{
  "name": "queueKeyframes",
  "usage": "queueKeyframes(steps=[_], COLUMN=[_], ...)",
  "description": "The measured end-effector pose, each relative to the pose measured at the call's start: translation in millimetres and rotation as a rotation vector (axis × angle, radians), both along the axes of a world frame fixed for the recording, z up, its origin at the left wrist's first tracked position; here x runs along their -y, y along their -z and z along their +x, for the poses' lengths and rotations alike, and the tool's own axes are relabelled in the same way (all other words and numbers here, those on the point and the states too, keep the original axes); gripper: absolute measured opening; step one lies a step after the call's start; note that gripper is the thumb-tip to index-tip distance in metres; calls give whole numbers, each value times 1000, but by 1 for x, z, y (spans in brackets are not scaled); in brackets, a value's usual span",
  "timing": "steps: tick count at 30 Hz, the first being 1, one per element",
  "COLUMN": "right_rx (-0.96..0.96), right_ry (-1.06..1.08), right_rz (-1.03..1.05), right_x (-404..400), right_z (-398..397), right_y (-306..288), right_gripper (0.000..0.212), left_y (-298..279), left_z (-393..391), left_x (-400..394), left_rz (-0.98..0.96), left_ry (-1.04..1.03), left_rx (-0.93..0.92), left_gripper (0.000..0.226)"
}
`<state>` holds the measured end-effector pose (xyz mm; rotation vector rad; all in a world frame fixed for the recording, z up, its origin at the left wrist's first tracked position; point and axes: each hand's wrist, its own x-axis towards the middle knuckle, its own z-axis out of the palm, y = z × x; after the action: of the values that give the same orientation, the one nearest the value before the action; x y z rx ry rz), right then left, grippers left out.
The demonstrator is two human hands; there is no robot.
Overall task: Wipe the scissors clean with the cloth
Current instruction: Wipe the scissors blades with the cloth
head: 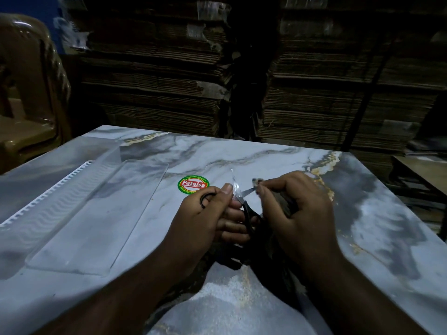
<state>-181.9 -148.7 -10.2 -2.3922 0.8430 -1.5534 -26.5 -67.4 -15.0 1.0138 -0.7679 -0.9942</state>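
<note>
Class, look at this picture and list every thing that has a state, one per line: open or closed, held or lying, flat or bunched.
scissors: blades open, held above the table
left hand: grips the scissors, thumb through a handle ring
right hand: pinches the cloth against one blade
cloth: bunched, held in the right hand
clear plastic tray: lies flat on the table
sticker: stuck flat on the table

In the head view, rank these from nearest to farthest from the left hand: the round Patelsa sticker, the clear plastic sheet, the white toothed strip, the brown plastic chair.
From the left hand:
1. Patelsa sticker, just beyond the hand on the table.
2. Clear plastic sheet, to the left.
3. White toothed strip, left of the sheet.
4. Brown plastic chair, off the table at far left.
</note>
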Motion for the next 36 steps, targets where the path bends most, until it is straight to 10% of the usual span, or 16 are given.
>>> queueKeyframes(steps=[36], right_rx=[-138], right_ry=[-96], right_rz=[-62], right_x=[-16], right_z=[13], right_y=[2], right_gripper=[5], left_y=[-1], left_z=[8], left_x=[2], left_rz=[17], left_ry=[-27], left_rx=[82], left_gripper=[37])
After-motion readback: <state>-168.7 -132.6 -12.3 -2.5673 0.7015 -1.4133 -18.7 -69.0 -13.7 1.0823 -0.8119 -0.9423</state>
